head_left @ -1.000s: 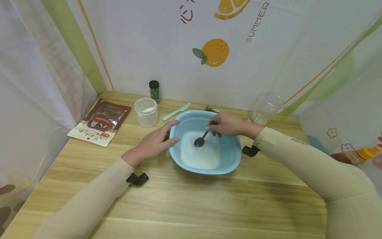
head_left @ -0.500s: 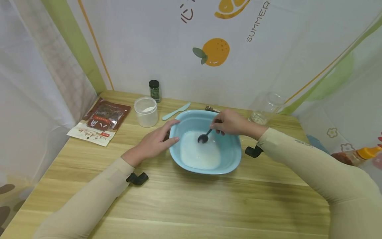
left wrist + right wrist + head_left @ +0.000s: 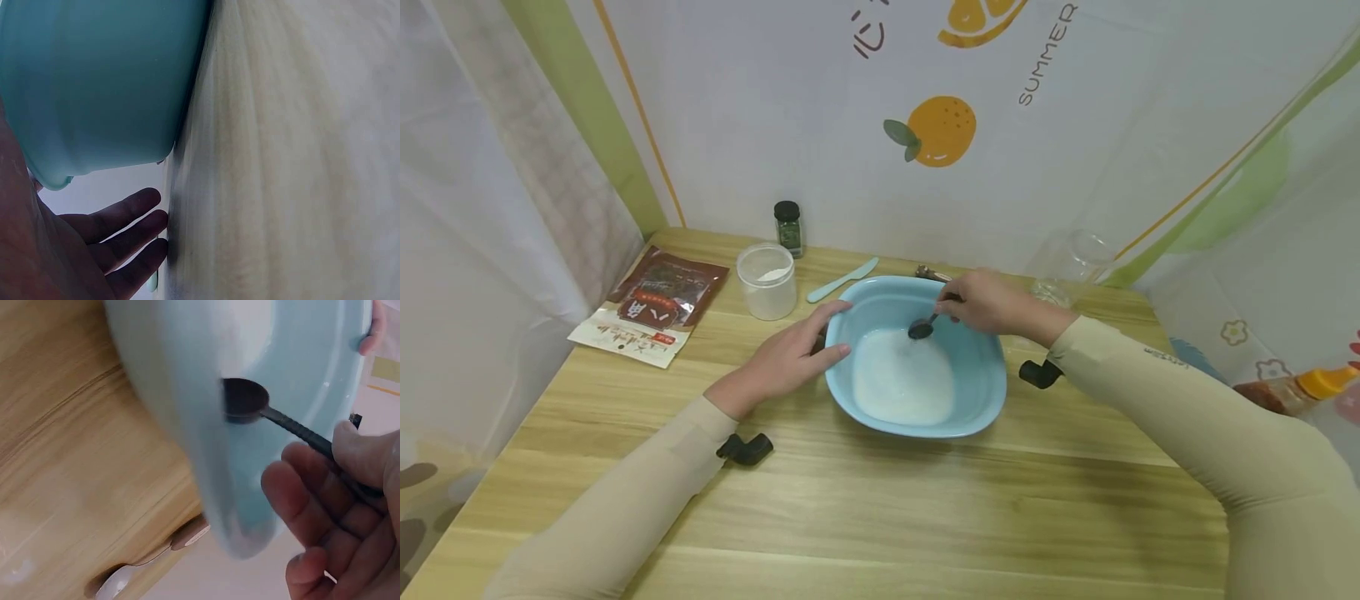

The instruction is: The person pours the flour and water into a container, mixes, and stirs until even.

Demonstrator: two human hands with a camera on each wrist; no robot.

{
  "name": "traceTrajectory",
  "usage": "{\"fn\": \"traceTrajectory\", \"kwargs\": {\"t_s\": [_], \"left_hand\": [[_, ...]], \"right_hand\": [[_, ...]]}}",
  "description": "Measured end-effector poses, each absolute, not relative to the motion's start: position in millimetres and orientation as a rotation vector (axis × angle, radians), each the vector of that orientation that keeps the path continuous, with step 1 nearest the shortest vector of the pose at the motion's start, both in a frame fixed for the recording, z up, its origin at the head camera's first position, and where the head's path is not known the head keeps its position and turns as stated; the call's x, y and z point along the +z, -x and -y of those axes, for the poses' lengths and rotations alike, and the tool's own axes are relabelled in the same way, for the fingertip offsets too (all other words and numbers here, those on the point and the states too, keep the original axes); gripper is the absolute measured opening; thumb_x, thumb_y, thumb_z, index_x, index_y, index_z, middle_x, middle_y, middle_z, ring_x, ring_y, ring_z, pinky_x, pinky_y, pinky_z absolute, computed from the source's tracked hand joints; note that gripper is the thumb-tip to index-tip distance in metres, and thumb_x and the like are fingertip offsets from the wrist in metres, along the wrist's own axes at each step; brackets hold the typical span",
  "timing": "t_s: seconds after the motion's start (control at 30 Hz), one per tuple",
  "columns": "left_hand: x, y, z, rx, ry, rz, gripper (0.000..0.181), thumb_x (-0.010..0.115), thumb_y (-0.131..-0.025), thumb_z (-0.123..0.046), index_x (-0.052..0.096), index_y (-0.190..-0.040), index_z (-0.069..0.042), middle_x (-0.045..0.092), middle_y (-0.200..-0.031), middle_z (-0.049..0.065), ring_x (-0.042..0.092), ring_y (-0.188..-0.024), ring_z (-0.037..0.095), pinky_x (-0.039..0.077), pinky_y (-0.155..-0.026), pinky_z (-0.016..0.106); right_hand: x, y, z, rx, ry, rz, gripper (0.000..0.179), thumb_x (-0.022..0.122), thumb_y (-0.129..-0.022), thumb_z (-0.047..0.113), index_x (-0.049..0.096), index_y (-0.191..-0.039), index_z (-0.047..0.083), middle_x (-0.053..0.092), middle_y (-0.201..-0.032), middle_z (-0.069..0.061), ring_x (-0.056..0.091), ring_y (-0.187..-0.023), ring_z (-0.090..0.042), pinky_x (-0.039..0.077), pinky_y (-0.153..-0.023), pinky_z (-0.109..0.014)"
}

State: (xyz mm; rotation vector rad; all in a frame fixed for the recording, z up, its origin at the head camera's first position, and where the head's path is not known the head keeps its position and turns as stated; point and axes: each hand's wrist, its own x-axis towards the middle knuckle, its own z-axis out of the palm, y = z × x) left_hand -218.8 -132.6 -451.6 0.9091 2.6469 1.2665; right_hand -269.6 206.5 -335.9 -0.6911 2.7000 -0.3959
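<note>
A light blue basin (image 3: 988, 392) stands on the wooden table, with cloudy white liquid (image 3: 902, 383) in its bottom. My right hand (image 3: 988, 302) pinches the handle of a small black measuring spoon (image 3: 921, 329) between thumb and fingers, over the basin's back right part. In the right wrist view the round, deep bowl of that spoon (image 3: 245, 398) shows inside the basin, above the liquid. My left hand (image 3: 790, 358) rests its thumb and forefinger on the basin's left rim. Its other fingers (image 3: 128, 240) stretch out straight beside the basin's outer wall (image 3: 112, 87), apart from it.
An uncapped clear jar of white powder (image 3: 767, 283), a small black-capped jar (image 3: 788, 229), a pale blue-green spreader (image 3: 842, 281) and a brown packet (image 3: 655, 304) lie left and behind. Behind the basin is another spoon (image 3: 125, 578). Right stand a clear glass (image 3: 1071, 267) and a yellow-capped bottle (image 3: 1300, 392).
My right hand has moved the measuring spoon back and to the right, from the liquid's middle toward the basin's back wall. My left hand and the basin have stayed put.
</note>
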Motion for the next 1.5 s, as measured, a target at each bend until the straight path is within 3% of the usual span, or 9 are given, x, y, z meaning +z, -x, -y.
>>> {"fn": "traceTrajectory", "kwargs": {"t_s": [0.17,0.4,0.57,0.8,1.1,1.5], "left_hand": [[-449,221,132,1.246,-0.914,-2.664,0.069,0.056,-0.114,-0.056,0.032,-0.173,-0.029,0.066,-0.149,0.012,0.070,-0.130,0.028,0.059,-0.099,0.059],[-448,222,133,1.234,-0.921,-2.677,0.070,0.054,-0.113,-0.059,0.032,-0.173,-0.028,0.067,-0.147,0.012,0.070,-0.130,0.029,0.059,-0.098,0.060],[-449,222,133,1.217,-0.918,-2.691,0.071,0.053,-0.113,-0.061,0.032,-0.173,-0.029,0.063,-0.155,0.013,0.064,-0.139,0.034,0.057,-0.100,0.064],[-449,222,132,1.215,-0.908,-2.680,0.071,0.055,-0.113,-0.059,0.032,-0.173,-0.030,0.060,-0.159,0.013,0.060,-0.144,0.036,0.055,-0.104,0.066],[-452,222,132,1.221,-0.921,-2.671,0.071,0.054,-0.113,-0.059,0.031,-0.173,-0.028,0.060,-0.159,0.014,0.060,-0.144,0.036,0.055,-0.104,0.066],[-452,219,133,1.232,-0.910,-2.682,0.073,0.052,-0.113,-0.064,0.031,-0.173,-0.029,0.060,-0.159,0.013,0.060,-0.144,0.035,0.055,-0.102,0.066]], "right_hand": [[-333,267,-211,-0.248,0.763,-2.805,0.026,0.070,-0.112,0.022,0.083,-0.116,0.001,0.080,-0.097,-0.010,0.068,-0.078,-0.021,0.057,-0.073,-0.042],[-323,258,-211,-0.177,0.866,-2.515,0.027,0.070,-0.112,0.027,0.080,-0.099,0.006,0.067,-0.072,0.001,0.061,-0.065,-0.015,0.053,-0.067,-0.036],[-327,255,-209,-0.270,0.893,-2.341,0.030,0.068,-0.113,0.028,0.078,-0.093,0.008,0.067,-0.067,0.002,0.062,-0.063,-0.013,0.052,-0.069,-0.036],[-327,266,-212,-0.240,0.743,-2.542,0.027,0.065,-0.114,0.020,0.076,-0.101,0.000,0.065,-0.073,-0.003,0.059,-0.064,-0.016,0.050,-0.066,-0.035],[-334,266,-215,-0.299,0.652,-2.783,0.029,0.066,-0.115,0.026,0.077,-0.105,0.001,0.066,-0.078,-0.004,0.058,-0.069,-0.020,0.048,-0.066,-0.037],[-335,246,-208,-0.421,0.860,-2.402,0.028,0.066,-0.114,0.030,0.080,-0.104,0.008,0.068,-0.073,0.005,0.058,-0.066,-0.013,0.047,-0.067,-0.036]]}}
